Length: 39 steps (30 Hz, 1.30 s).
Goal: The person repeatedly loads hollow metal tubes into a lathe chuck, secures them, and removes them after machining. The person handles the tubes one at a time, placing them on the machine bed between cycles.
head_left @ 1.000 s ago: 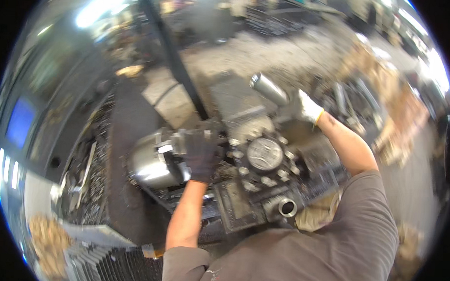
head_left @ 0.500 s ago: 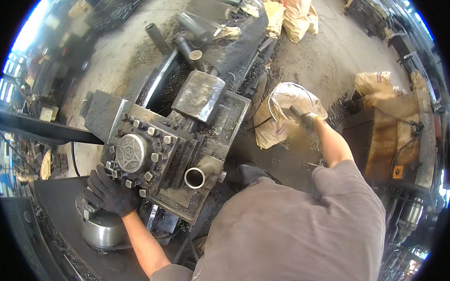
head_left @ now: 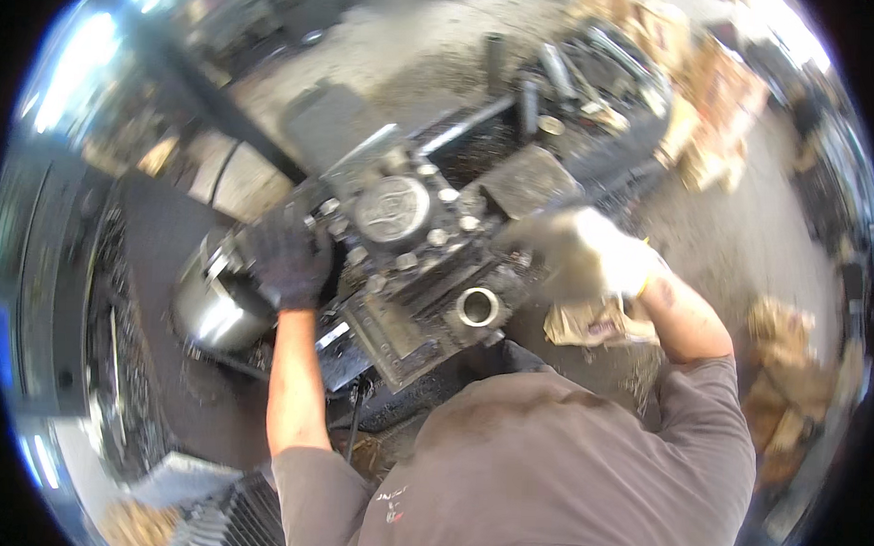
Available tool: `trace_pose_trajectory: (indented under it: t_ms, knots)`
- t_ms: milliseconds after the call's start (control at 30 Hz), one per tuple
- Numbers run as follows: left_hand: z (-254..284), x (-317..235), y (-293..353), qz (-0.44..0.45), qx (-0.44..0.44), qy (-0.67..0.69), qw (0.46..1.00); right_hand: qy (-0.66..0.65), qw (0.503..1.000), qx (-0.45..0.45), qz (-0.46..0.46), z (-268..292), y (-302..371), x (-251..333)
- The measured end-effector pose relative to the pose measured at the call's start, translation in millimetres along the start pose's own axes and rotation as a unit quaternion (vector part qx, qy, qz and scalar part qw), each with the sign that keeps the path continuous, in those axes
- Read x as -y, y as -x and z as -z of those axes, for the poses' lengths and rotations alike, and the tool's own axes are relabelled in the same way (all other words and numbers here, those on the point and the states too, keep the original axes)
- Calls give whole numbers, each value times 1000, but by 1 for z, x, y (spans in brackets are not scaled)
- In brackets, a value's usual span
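My left hand point(head_left: 288, 253), in a dark glove, lies with its fingers stretched out against the left side of a square tool post point(head_left: 356, 256). The post carries a round embossed cap point(head_left: 393, 210) ringed by several bolts. Close by that hand is a shiny lathe chuck point(head_left: 214, 309) with jaws. My right hand point(head_left: 606, 255), in a pale glove, is smeared by motion beside the machine's carriage. A greyish blur lies at its fingers; whether it holds something cannot be made out. Nearer to me, an open-ended round tube point(head_left: 478, 307) stands up from the carriage.
A rectangular metal block point(head_left: 527, 183) sits on the carriage beyond the tube. Several cylindrical bars and pipes point(head_left: 557, 73) lie at the far end of the machine. A pale sack point(head_left: 601, 324) is on the floor right of it, with more sacks point(head_left: 722, 100) behind.
My right hand has come left from over the floor sack, where it held a grey cylinder, to the carriage. My left hand stays at the tool post. The whole view has turned.
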<state>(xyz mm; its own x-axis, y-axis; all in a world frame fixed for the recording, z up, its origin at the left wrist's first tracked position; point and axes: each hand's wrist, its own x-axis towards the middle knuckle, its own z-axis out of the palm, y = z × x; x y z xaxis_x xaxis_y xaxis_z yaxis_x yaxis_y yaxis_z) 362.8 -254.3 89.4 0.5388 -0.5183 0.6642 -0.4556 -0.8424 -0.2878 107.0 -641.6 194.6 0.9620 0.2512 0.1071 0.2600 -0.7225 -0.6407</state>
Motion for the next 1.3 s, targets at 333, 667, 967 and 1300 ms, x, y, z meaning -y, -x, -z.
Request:
trace_pose_trajectory:
  t_ms: [333, 667, 967, 1300]
  knots:
    - [115, -37, 181, 308, 54, 283, 907, -135, 951, 90, 262, -6, -113, 64]
    - [169, -12, 435, 775, -391, 427, 253, 398, 901, 144, 98, -29, -340, 15]
    - [225, 8, 329, 835, -331, 373, 232, 146, 910, 342, 183, -83, -373, -67]
    - [201, 22, 439, 781, -179, 349, 486, 20, 904, 426, -6, -117, -397, 59]
